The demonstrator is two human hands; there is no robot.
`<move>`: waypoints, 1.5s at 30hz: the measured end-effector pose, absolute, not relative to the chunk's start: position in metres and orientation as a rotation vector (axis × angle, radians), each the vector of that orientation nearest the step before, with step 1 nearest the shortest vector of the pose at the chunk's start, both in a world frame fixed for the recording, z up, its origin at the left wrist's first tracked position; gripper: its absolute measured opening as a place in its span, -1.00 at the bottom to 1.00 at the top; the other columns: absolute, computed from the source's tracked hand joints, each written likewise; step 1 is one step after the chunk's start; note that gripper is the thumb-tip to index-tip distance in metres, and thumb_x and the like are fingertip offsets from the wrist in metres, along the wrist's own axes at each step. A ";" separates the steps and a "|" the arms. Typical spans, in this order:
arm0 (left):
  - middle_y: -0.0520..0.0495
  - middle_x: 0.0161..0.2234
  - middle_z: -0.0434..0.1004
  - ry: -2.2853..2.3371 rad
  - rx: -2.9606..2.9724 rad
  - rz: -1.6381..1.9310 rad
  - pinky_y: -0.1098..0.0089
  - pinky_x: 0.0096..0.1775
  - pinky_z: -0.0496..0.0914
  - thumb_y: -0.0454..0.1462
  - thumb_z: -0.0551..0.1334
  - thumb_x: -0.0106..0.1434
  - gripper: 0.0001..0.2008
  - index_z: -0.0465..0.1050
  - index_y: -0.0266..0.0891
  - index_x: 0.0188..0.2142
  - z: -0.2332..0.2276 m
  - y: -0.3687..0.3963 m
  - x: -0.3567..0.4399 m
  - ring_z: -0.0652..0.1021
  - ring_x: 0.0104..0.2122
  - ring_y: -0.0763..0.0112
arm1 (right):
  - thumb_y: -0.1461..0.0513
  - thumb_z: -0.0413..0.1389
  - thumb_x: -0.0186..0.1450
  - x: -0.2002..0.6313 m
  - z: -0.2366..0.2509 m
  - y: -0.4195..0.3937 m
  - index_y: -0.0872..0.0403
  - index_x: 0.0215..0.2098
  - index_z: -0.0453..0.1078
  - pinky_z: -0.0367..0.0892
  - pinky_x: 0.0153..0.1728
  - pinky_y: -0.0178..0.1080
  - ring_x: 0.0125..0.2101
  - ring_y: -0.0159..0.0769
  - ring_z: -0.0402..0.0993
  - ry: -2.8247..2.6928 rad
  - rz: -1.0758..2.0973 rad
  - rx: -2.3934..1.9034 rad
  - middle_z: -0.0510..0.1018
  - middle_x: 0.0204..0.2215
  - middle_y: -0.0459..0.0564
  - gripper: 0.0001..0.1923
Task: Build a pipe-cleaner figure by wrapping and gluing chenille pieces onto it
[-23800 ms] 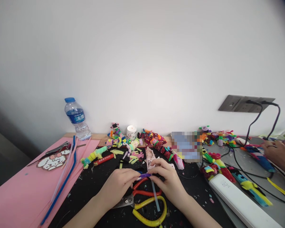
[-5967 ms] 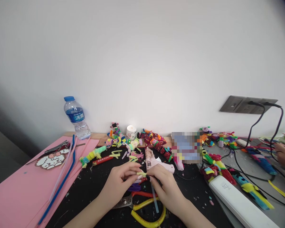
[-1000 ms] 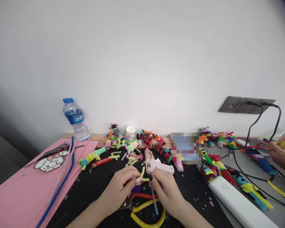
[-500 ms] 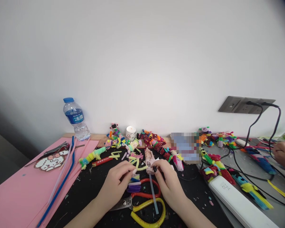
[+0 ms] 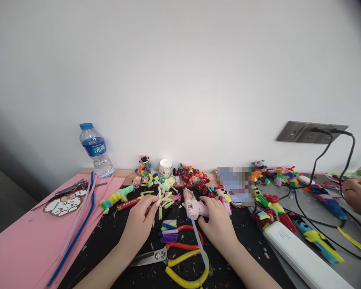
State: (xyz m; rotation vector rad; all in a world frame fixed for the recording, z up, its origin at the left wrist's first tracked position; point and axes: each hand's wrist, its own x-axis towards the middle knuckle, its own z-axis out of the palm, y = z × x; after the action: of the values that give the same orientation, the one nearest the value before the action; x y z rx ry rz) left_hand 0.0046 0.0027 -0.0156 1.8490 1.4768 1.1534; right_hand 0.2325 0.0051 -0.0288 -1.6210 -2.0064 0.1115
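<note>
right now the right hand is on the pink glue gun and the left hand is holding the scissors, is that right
Not quite. The right hand is on the pink glue gun, but the head view shows the left hand pinching a yellow-green pipe cleaner piece, not the scissors. The scissors lie untouched on the black mat, nearer the person, between the two hands.

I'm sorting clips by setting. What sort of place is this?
Likely a craft workbench against a wall: a pink glue gun under the right hand, piles of pipe-cleaner figures, and scissors on the black mat.
</note>
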 end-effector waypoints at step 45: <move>-0.06 -0.33 0.46 1.381 2.131 1.153 0.42 -0.25 0.31 -0.32 0.02 0.28 -0.84 0.37 -0.23 -0.30 -0.016 -0.004 0.008 0.47 -0.31 0.33 | 0.20 0.11 0.17 0.226 -0.024 -0.003 0.09 -0.40 0.34 0.20 -0.50 -0.35 -0.48 -0.33 0.36 -1.933 0.537 -1.255 0.44 -0.48 -0.07 -0.90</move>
State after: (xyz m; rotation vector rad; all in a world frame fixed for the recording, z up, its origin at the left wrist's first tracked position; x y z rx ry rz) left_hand 0.0077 -0.0042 -0.0159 2.1308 1.3813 1.1535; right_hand 0.2264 -0.0027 -0.0241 -1.2553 -1.9334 0.5375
